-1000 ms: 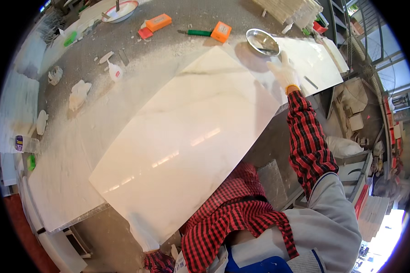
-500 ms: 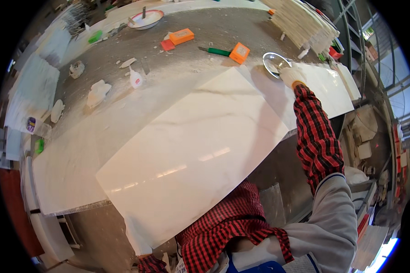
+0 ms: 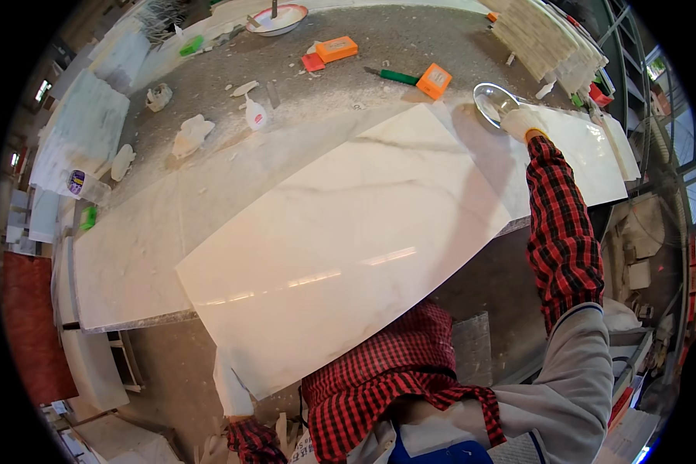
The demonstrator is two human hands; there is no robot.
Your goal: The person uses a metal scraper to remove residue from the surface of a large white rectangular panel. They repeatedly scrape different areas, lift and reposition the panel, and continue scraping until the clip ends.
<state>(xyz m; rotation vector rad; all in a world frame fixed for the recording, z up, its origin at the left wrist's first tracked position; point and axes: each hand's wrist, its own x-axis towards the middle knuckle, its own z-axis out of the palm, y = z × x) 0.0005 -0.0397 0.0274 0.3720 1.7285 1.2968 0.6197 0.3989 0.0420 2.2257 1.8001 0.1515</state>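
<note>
- The white slab [image 3: 348,240], faintly veined in grey, lies on the worktable [image 3: 209,69], its near part jutting past the table edge toward the person.
- The left hand [image 3: 233,384], in a white glove, is at the slab's near left edge; its fingers are partly hidden, so I cannot tell how tightly they close.
- The right hand [image 3: 524,122], also gloved, is beyond the slab's right side, at the rim of the metal bowl [image 3: 493,104]; I cannot tell whether it grips anything.
- Just beyond the slab's far corner is an orange box [image 3: 434,80], with a green-handled tool [image 3: 399,76] beside it.
- Left of the slab's far corner stands a white bottle [image 3: 256,116].
- Farther beyond the slab sits a red-rimmed basin [image 3: 280,23].
- A glossy white panel [image 3: 584,147] lies to the slab's right.
</note>
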